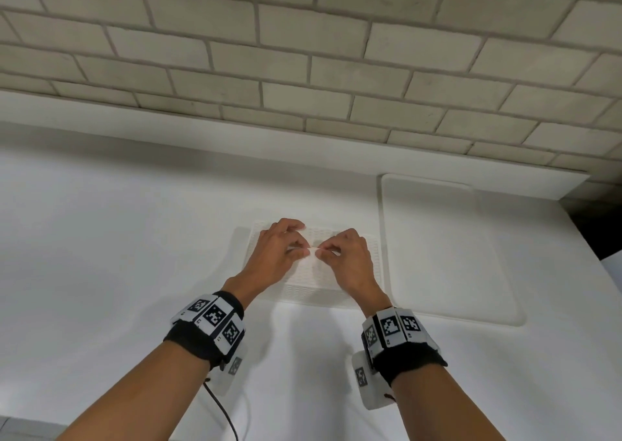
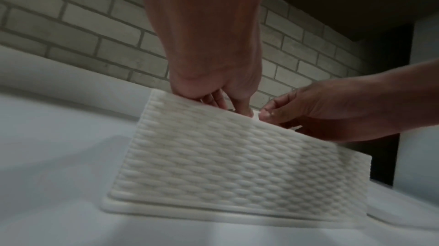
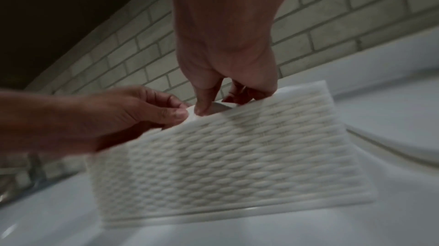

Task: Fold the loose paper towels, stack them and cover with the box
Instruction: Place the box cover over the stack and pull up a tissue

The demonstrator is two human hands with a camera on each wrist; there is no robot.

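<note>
The woven box [image 1: 313, 292] is already sitting down as a cover; above its slot, left hand [image 1: 276, 255] and right hand [image 1: 350, 258] are pinching 1 paper towel [image 1: 313, 249] tip, finishing.

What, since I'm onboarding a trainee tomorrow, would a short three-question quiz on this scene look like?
1. True or false: the left hand lies flat on the counter, well away from the woven-pattern box.
2. What do the left hand and the right hand pinch between them? A) a paper towel at the top of the box; B) a black cable; C) a brick.
3. Fill in: the flat white tray lies on the counter to the ___ of the box.

Key: 1 false; 2 A; 3 right.
</note>
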